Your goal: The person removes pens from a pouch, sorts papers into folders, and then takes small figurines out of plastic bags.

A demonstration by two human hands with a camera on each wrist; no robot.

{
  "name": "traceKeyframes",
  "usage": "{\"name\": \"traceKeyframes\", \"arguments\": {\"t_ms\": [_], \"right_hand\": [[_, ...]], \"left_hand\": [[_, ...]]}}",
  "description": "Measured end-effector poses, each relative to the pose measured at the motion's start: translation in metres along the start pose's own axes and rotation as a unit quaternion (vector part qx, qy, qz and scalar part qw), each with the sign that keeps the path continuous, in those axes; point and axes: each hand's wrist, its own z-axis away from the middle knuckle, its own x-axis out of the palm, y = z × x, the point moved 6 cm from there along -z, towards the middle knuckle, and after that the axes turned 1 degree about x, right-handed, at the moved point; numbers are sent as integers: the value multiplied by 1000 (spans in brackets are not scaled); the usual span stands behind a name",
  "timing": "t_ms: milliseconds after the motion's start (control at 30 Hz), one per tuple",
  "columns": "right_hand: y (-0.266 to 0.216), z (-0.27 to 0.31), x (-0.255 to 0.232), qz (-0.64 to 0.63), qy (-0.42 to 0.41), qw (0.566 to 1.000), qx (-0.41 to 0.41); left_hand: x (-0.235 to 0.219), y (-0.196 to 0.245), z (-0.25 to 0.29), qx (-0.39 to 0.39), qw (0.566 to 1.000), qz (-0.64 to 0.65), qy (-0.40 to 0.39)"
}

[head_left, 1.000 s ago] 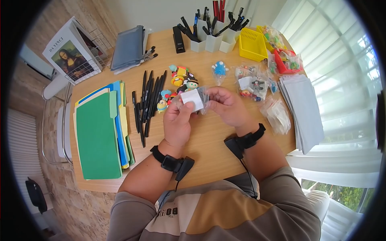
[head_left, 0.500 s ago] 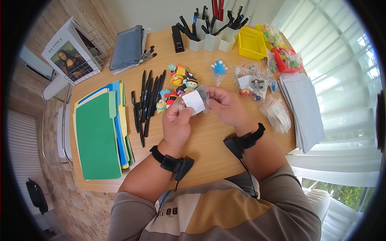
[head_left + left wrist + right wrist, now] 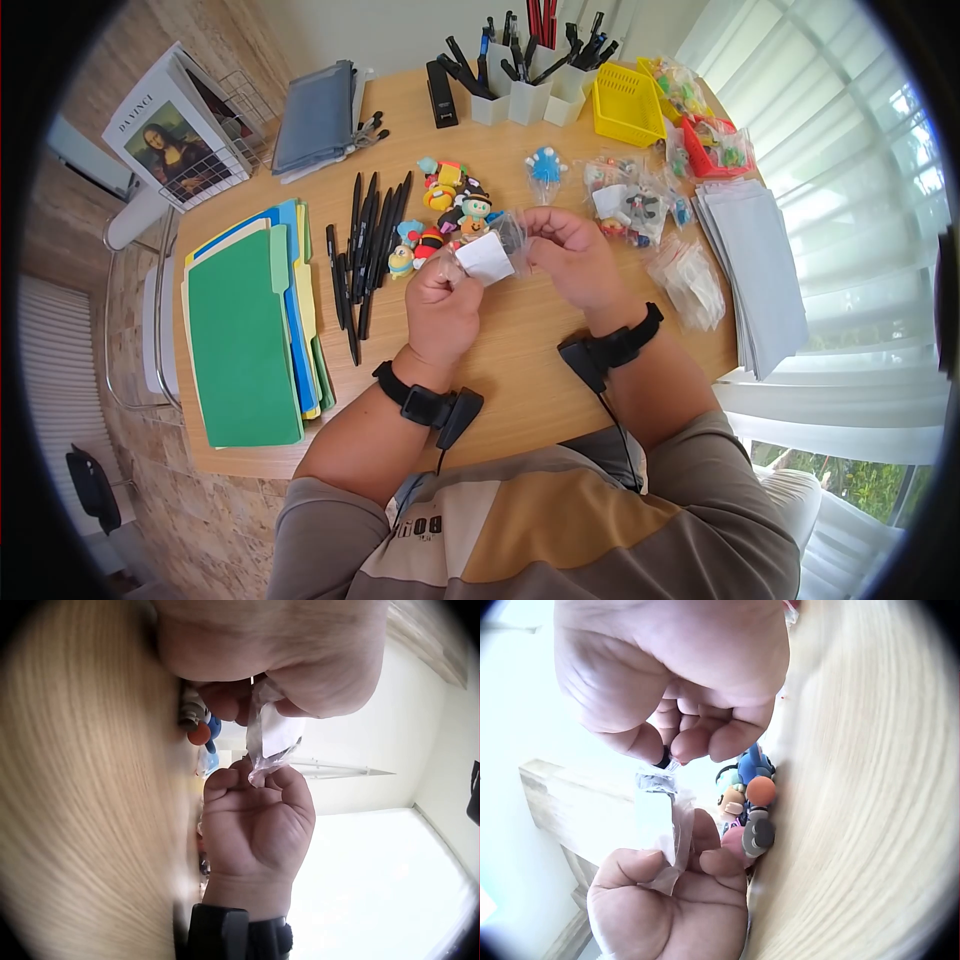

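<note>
In the head view, a small clear plastic bag (image 3: 512,232) with a white paper square (image 3: 484,260) is held up between both hands, over the table's middle. My left hand (image 3: 443,310) pinches its left end between thumb and fingers. At the opposite end, my right hand (image 3: 578,262) pinches the plastic with its fingertips. The right wrist view shows a small dark piece (image 3: 662,759) by the right fingertips, at the bag's end. Just beyond the hands lie several colourful toy figures (image 3: 440,197).
Black pens (image 3: 366,250) and coloured folders (image 3: 245,340) lie to the left. A bagged blue figure (image 3: 546,168) lies beyond the hands. Rightward are bagged figures (image 3: 630,208), empty clear bags (image 3: 688,285) and white envelopes (image 3: 752,280). Pen holders (image 3: 530,102) and a yellow basket (image 3: 628,108) stand behind.
The white paper square and bag have tilted and shifted slightly right between the hands. The right hand has moved a little to the right, and both hands keep their grip.
</note>
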Motion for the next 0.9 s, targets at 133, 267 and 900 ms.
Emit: {"name": "traceKeyframes", "arguments": {"t_ms": [133, 267, 900], "right_hand": [[-3, 0, -1, 20, 0, 1000, 17], [0, 1, -2, 12, 4, 999, 33], [4, -1, -21, 84, 119, 989, 5]], "left_hand": [[-1, 1, 4, -79, 996, 5, 36], [2, 3, 2, -44, 999, 2, 20], [-5, -1, 1, -85, 994, 44, 60]]}}
